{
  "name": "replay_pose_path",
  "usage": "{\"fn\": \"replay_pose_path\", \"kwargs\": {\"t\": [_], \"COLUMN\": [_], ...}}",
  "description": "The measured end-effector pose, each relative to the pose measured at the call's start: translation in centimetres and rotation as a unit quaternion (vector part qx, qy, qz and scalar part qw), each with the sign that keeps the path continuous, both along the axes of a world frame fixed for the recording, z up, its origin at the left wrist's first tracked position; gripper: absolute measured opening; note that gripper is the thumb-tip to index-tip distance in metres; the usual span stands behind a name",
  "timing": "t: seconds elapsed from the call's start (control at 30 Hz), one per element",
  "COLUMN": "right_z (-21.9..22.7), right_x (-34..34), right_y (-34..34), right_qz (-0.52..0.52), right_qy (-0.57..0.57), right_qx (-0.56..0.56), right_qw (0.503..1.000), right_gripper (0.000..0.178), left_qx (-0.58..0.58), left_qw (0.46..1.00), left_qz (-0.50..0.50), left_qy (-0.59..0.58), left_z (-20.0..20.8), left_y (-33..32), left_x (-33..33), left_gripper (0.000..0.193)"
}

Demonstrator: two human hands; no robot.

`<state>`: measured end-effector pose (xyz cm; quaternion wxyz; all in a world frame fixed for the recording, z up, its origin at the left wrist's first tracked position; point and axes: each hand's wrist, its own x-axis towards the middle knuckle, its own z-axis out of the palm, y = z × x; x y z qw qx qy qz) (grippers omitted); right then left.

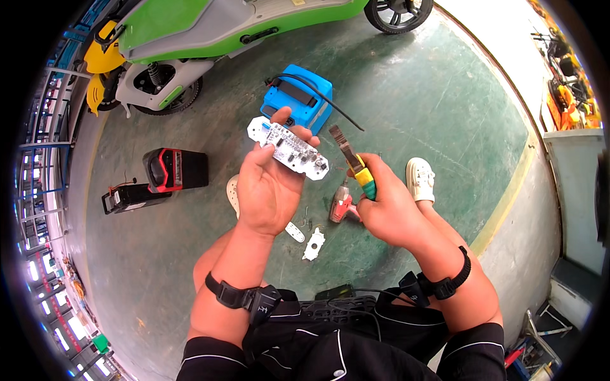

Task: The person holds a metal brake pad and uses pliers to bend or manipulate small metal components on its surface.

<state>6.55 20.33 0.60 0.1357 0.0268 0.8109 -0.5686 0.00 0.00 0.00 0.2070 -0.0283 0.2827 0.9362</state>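
Hands (272, 193) hold circuit board (292, 150), tool (353, 162); blue case (314, 77) beyond.

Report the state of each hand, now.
Left hand: holding a white circuit board, thumb at its near edge.
Right hand: closed around the handle of a yellow-and-green hand tool.

I see a long, white circuit board with lobed ends (289, 150) lying across the left hand (271, 193), its face crowded with small dark components turned up toward me, slanting down rightward. Just beside it I see a metal-headed hand tool with a yellow-and-green handle (353, 160) gripped in the right hand (392, 204), head angled up leftward, apart from the board.
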Motion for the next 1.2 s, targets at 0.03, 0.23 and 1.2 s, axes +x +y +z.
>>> {"fn": "replay_pose_path", "kwargs": {"t": [0.03, 0.23, 1.2], "right_z": [0.0, 0.3, -0.6], "right_x": [0.0, 0.2, 0.1], "right_y": [0.0, 0.0, -2.0], "right_qz": [0.001, -0.002, -0.068], "right_qy": [0.004, 0.028, 0.263], "right_qx": [0.003, 0.037, 0.353], "right_qw": [1.0, 0.999, 0.895], "right_gripper": [0.055, 0.055, 0.069], "left_qx": [-0.001, 0.001, -0.036], "left_qw": [1.0, 1.0, 0.998], "left_qz": [0.001, -0.004, 0.037], "left_qy": [-0.003, -0.005, 0.019], "left_z": [0.1, 0.1, 0.4], "left_y": [0.0, 0.3, 1.6], "left_x": [0.0, 0.2, 1.0], "left_gripper": [0.057, 0.054, 0.051]}}
